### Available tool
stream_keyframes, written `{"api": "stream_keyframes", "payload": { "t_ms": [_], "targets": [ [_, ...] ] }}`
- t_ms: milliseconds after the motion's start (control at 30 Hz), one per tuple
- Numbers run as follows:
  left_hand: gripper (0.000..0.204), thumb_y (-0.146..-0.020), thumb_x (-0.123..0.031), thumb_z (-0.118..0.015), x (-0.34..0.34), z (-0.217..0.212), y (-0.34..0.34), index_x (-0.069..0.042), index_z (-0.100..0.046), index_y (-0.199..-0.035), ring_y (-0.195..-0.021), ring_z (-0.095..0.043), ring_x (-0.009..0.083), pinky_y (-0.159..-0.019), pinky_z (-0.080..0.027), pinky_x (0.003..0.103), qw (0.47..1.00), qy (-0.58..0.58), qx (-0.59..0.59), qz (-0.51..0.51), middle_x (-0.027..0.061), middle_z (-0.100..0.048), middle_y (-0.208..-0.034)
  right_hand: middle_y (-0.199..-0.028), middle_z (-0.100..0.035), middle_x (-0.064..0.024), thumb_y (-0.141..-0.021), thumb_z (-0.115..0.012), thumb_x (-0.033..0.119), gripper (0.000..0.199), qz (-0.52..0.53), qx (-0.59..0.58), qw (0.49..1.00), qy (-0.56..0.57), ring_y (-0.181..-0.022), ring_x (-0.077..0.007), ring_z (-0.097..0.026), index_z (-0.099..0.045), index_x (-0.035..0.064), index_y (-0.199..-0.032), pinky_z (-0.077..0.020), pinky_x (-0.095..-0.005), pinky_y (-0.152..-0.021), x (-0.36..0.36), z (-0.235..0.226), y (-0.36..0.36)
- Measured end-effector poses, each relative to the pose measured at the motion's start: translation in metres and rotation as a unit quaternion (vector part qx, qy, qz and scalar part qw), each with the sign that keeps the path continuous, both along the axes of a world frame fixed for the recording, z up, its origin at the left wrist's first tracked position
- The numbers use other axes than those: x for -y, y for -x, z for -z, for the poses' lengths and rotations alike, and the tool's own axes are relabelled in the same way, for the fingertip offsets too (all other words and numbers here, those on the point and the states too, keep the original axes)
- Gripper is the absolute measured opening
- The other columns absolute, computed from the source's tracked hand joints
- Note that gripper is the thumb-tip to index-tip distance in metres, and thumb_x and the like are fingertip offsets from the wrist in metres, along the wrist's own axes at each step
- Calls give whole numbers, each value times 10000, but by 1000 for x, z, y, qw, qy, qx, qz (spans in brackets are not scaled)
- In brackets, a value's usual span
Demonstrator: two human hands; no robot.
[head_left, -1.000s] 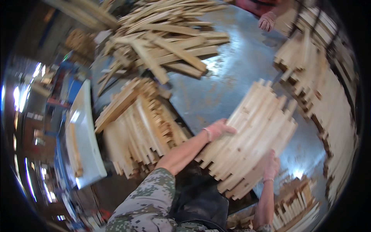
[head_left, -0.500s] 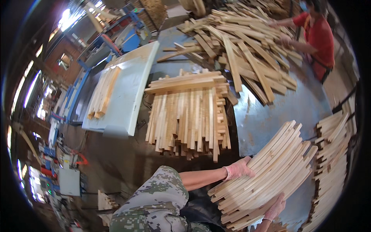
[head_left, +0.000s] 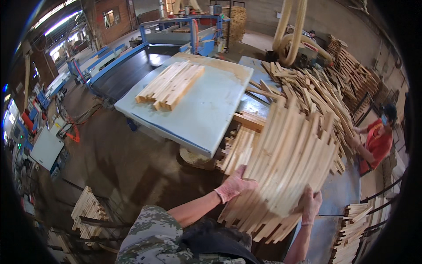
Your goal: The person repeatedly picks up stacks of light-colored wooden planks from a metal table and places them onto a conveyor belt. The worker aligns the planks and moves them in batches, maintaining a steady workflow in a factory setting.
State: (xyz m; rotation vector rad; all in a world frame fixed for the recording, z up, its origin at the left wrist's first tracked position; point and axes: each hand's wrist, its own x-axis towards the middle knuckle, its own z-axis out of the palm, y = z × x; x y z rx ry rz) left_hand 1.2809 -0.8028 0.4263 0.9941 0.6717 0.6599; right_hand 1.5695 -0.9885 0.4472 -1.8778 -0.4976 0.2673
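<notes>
Your pink-gloved left hand (head_left: 235, 185) and right hand (head_left: 311, 205) clamp opposite sides of a wide row of pale, slender wooden strips (head_left: 281, 165) before you, presumably because inward pressure keeps loose pieces together.

Reddish wall (head_left: 124, 27), with window (head_left: 111, 18), at back left. Grey wall (head_left: 343, 27), behind pale ducts (head_left: 300, 31). Floor (head_left: 103, 163), dark brown, shadowed. Table (head_left: 213, 94), pale-topped, beside blue-framed conveyor (head_left: 132, 62). Bright light strip (head_left: 62, 23), upper left.
</notes>
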Motion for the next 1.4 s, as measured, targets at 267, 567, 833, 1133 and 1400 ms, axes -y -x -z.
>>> {"api": "stream_keyframes", "payload": {
  "t_ms": [267, 567, 833, 1133, 1400],
  "targets": [
    [618, -866, -117, -883, -101, -10, 213, -9, -550, -1376, -1099, -689, 195, -974, -582, 351, 992, 22, -9, -127, 102, -700, -1235, -822, -697, -90, -851, -878, 414, 486, -187, -10, 975, 122, -762, -169, -671, -657, -11, -934, -551, -366, -695, -186, -30, 158],
    [643, -892, -174, -881, -233, 10, 281, 40, -572, -1413, -1157, -700, 237, -1023, -577, 381, 990, 35, -101, -87, 147, -720, -1292, -1018, -772, -162, -826, -890, 383, 595, -271, -54, 946, 168, -890, -228, -738, -701, -76, -1153, -595, -370, -799, -308, 44, 193],
    [1201, -851, -470, -899, -398, 26, 238, 150, -218, -1622, -1407, -580, 364, -1186, -455, 444, 944, -64, -322, 2, 302, -555, -1540, -1032, -780, -187, -810, -916, 370, 609, -195, -66, 956, 210, -944, -263, -754, -710, -85, -1159, -598, -390, -853, -401, 46, 191],
    [947, -905, -799, -616, -596, -52, 154, 41, -726, -1329, -1301, -667, 405, -1101, -526, 464, 662, -343, -623, 237, 295, -690, -1381, -1016, -797, -187, -813, -895, 447, 636, -149, -38, 970, 188, -946, -269, -764, -746, -86, -1128, -583, -399, -874, -550, 49, 149],
    [795, -921, -544, -751, -701, -48, 300, 3, -588, -1475, -1415, -553, 414, -1204, -422, 485, 649, -569, -493, -109, 275, -604, -1493, -1003, -781, -258, -828, -814, 638, 729, -139, 79, 910, 382, -976, -355, -759, -764, -67, -1008, -572, -450, -877, -644, -2, 194]
  ]
}}
